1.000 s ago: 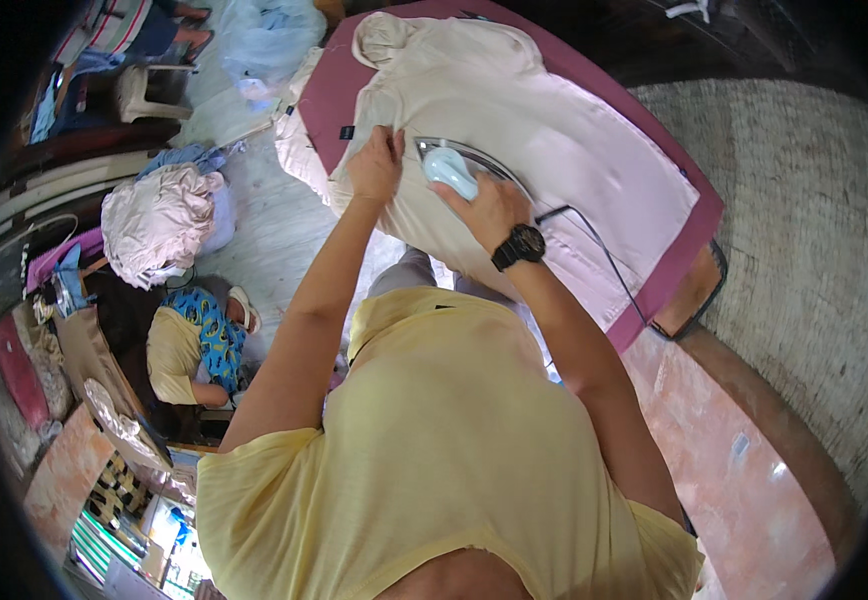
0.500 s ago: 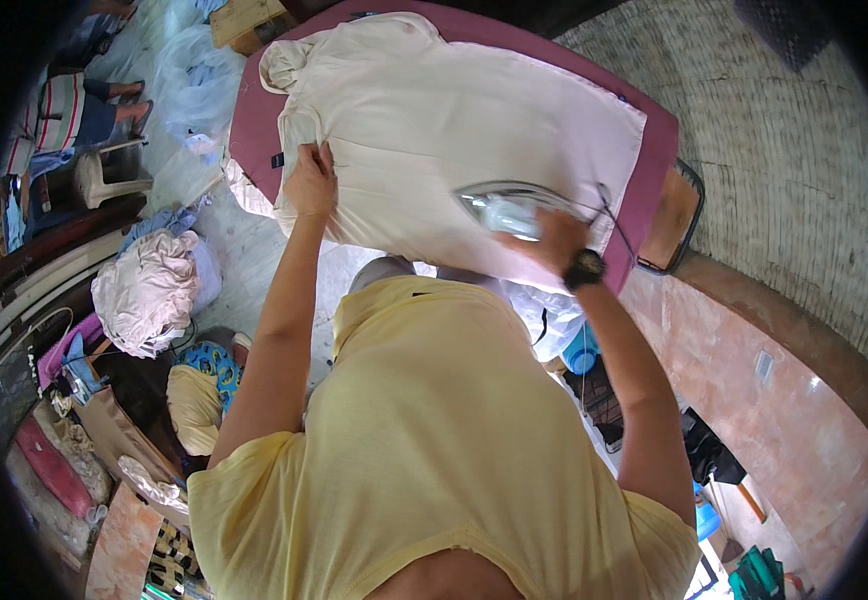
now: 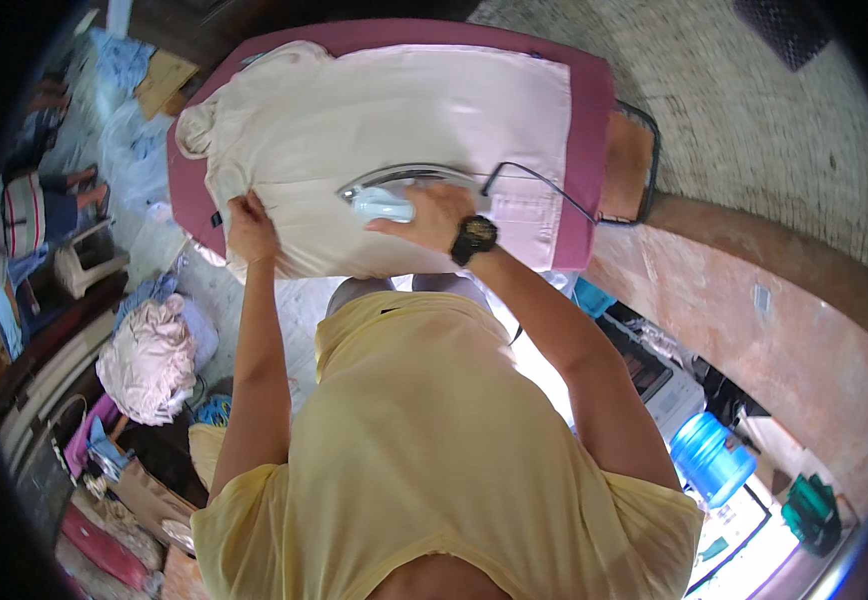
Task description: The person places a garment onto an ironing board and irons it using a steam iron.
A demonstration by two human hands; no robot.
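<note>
Our R hand [image 3: 444, 218] grip's wrapped round the iron [image 3: 384, 205] handle; iron's on the pale garment [image 3: 404, 110], approx. mid, tip @ 9 o'clock, cord [image 3: 544, 182] off to 3. We've got L hand [image 3: 252, 235] grip narrow, pinching garment edge @ ~10. Garment's on maroon ironing board [image 3: 590, 130] @ 12. Clothes pile [image 3: 149, 360] @ ~9, blue jug [image 3: 712, 458] @ 4.

Soft, even light on the garment [image 3: 404, 110] beneath the right hand's [image 3: 439, 215] grip; burnt-out glare below right of it; outlying detail, toward the dark curved rim, probably soft.
</note>
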